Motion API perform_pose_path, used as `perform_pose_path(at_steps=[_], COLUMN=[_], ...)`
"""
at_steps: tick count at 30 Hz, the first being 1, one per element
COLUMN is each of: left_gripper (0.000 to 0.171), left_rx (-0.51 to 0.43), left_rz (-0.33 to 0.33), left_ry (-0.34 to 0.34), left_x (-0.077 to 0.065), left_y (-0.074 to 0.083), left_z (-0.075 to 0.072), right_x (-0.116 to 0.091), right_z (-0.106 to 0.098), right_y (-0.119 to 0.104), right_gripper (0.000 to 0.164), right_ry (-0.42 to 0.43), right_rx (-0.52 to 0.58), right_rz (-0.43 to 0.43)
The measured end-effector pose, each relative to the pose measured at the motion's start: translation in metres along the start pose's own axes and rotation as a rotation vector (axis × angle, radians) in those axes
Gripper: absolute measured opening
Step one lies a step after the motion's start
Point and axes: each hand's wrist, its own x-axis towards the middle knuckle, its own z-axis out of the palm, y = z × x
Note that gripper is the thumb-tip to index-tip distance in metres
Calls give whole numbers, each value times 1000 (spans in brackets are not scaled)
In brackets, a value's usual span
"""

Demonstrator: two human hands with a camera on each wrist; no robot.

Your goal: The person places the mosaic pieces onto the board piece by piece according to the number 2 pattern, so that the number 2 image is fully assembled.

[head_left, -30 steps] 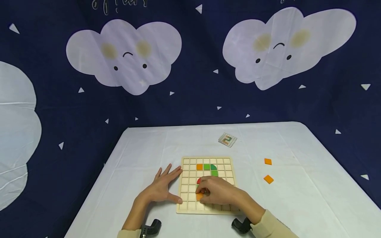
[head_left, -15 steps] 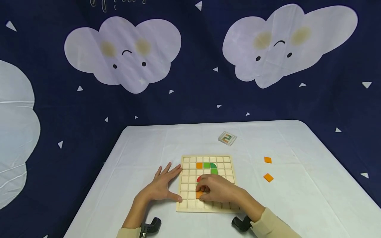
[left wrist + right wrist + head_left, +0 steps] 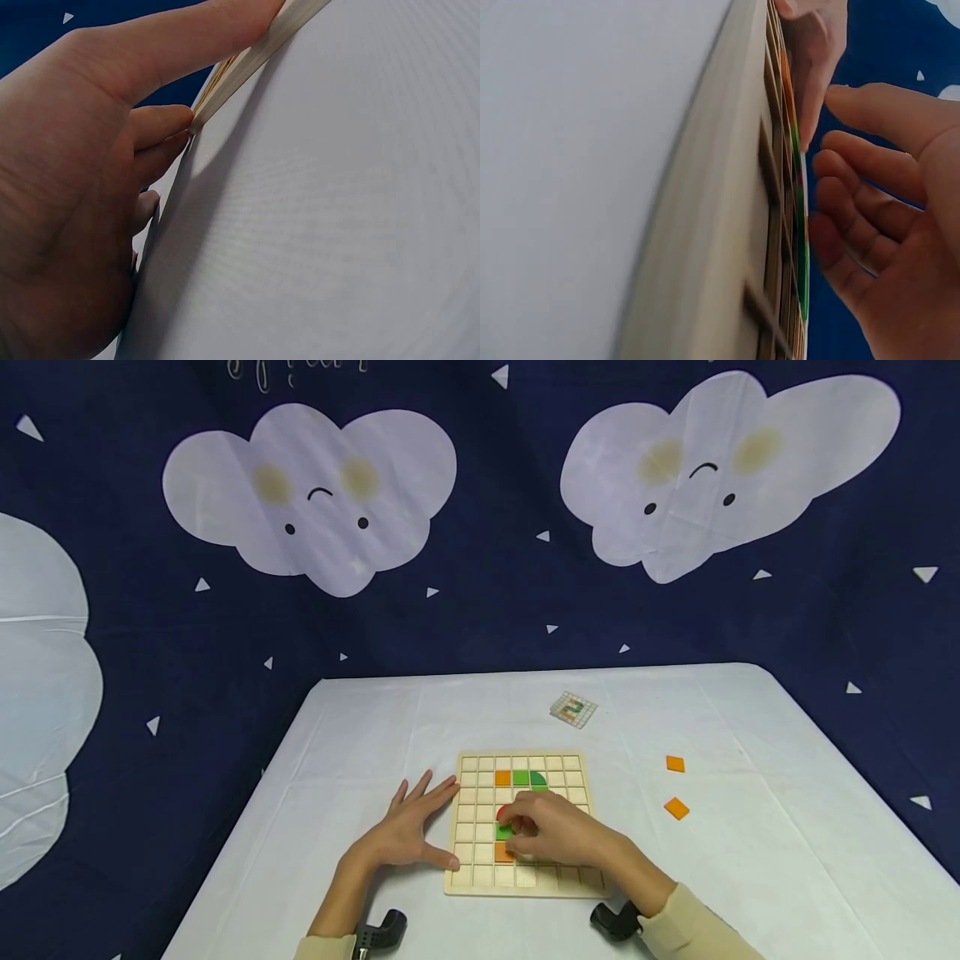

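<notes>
A wooden grid board [image 3: 467,814] lies on the table. My left hand [image 3: 401,835] spreads along its left side, thumb and fingertips at the edge, as the left wrist view also shows. Over the middle hovers my right hand [image 3: 558,831], fingers loosely bent; nothing shows between thumb and fingers [image 3: 855,157] in the right wrist view. By its fingertips sit a red rounded piece [image 3: 502,814], a green square tile [image 3: 503,832] and an orange square tile [image 3: 502,852]. Farther up are another orange tile [image 3: 502,777], a green tile [image 3: 521,777] and a dark green quarter-round [image 3: 537,777]. The right hand hides part of the board.
Two loose orange tiles, a far one [image 3: 675,764] and a nearer one [image 3: 677,808], lie right of the board on the white tablecloth [image 3: 360,735]. Behind the board rests a small pattern card [image 3: 573,710]. A dark blue cloth with clouds [image 3: 487,635] hangs behind the table.
My right hand has shifted slightly up and to the right, its fingertips drawing away from the lower tiles. The green tile between the red piece and the orange tile is now uncovered. My left hand stays put.
</notes>
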Motion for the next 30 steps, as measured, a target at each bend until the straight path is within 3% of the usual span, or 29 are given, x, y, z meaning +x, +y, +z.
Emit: perform_pose_path(at_steps=[14,30], left_gripper=[121,120], left_rx=[-9,10], left_rz=[-7,2], left_ry=[10,7], left_x=[-2,0], left_y=[1,0], left_z=[1,1], right_x=[-19,-45], right_z=[-23,-48], right_y=[24,55], right_gripper=[26,24], right_ry=[182,243], right_rx=[-18,-13], right_rz=[56,194])
